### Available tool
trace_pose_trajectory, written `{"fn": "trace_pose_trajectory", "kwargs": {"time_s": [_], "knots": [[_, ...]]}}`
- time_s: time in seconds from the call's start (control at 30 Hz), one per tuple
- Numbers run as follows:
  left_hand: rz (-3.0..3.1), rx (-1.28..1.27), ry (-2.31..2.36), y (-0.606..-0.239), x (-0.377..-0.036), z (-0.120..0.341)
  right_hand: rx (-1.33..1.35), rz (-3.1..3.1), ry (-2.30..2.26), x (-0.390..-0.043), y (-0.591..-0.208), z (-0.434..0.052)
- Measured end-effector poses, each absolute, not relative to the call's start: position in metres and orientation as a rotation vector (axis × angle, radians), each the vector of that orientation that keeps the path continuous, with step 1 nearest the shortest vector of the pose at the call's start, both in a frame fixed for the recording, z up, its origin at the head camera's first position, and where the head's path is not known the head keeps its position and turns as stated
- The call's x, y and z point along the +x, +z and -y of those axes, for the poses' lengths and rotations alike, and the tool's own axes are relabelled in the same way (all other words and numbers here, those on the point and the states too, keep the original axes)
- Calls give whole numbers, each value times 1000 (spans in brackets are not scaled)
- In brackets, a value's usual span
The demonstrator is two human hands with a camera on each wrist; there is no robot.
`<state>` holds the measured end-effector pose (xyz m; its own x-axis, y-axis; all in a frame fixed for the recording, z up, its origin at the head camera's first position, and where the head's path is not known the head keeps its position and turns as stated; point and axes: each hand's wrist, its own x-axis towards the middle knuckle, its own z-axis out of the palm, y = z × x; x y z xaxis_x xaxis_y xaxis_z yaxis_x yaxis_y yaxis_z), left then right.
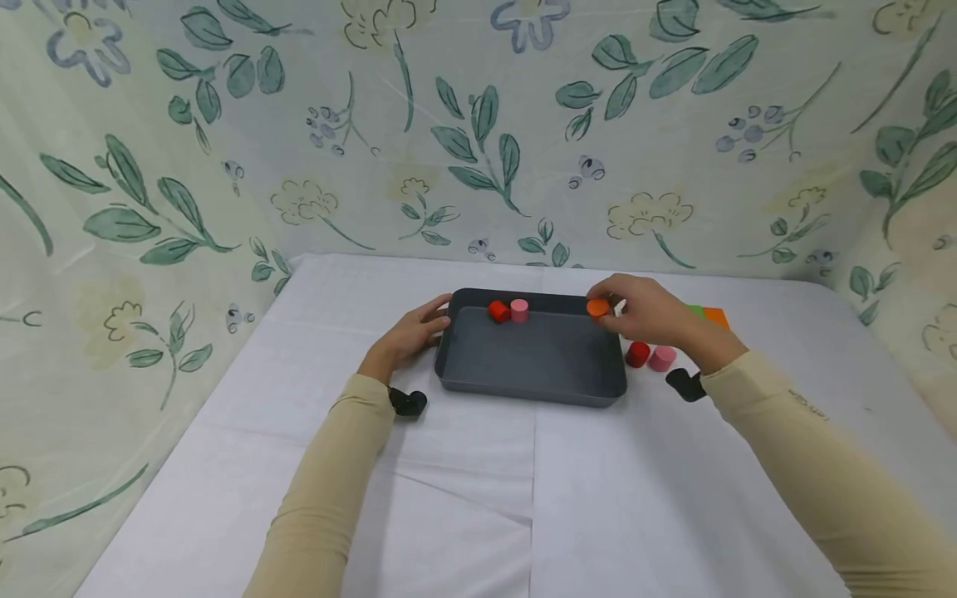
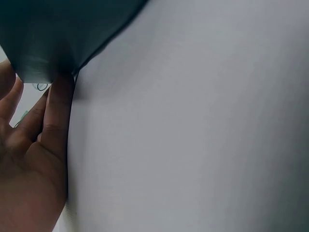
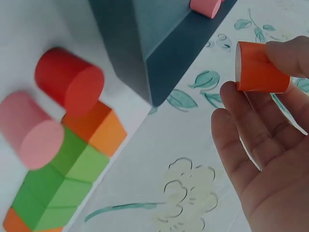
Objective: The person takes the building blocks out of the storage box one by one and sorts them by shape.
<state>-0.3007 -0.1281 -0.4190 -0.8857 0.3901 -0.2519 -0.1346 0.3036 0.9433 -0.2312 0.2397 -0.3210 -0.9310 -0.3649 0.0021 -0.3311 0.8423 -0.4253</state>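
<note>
My right hand (image 1: 635,307) pinches an orange cylinder block (image 3: 263,66) between thumb and fingers, over the right end of a dark grey rectangular tray (image 1: 534,353). Inside the tray, near its back wall, a red block (image 1: 498,311) lies beside a pink cylinder block (image 1: 519,311). At the tray's left side, my left hand (image 1: 411,334) rests its fingers against the outer wall. The left wrist view shows those fingers (image 2: 58,111) fairly straight, touching the tray's wall.
Just right of the tray are a red cylinder (image 1: 638,354) and a pink cylinder (image 1: 662,358). Behind them, several green blocks (image 3: 63,186) and orange blocks (image 3: 102,128) stand in a row, partly covered by my right hand in the head view. A floral cloth (image 1: 478,133) hangs behind the white-covered table (image 1: 463,498).
</note>
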Motion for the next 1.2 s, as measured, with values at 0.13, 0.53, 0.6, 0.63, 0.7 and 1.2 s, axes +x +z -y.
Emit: {"fn": "trace_pose_trajectory", "kwargs": {"time_s": [0.13, 0.53, 0.6, 0.63, 0.7, 1.2], "knots": [[-2135, 225, 1617, -419, -300, 129, -527, -2965, -680, -222, -317, -254], [-2151, 216, 1608, -420, -301, 128, -314, -3002, -653, -193, -342, -317], [-2147, 209, 1609, -420, -301, 128, -290, -3017, -647, -187, -350, -331], [-2145, 207, 1609, -421, -302, 128, -278, -3024, -648, -184, -354, -338], [-2147, 208, 1608, -420, -302, 128, -259, -3038, -663, -180, -359, -350], [-2147, 218, 1619, -421, -302, 127, -145, -2989, -743, -179, -377, -371]]}}
